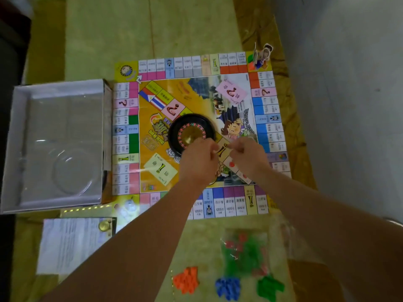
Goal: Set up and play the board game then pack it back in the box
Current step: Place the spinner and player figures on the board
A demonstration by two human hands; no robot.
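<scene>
While both arms reach out over the colourful square game board [152, 118], the left hand [198, 158] and right hand [246, 153] sit nearly touching at the near rim of the black round roulette wheel [189, 129] at the board's middle. Fingers on both are curled in, but honestly can't tell if they're pinching anything. They hide part of the wheel's rim and the artwork there. The board lies flat on the yellow-green counter [109, 29]. An open white cardboard box [19, 149] sits just left of it, with a printed paper sheet [69, 243] nearer. Orange [186, 280], blue [227, 287] and green [269, 285] plastic piece piles lie near the front edge.
</scene>
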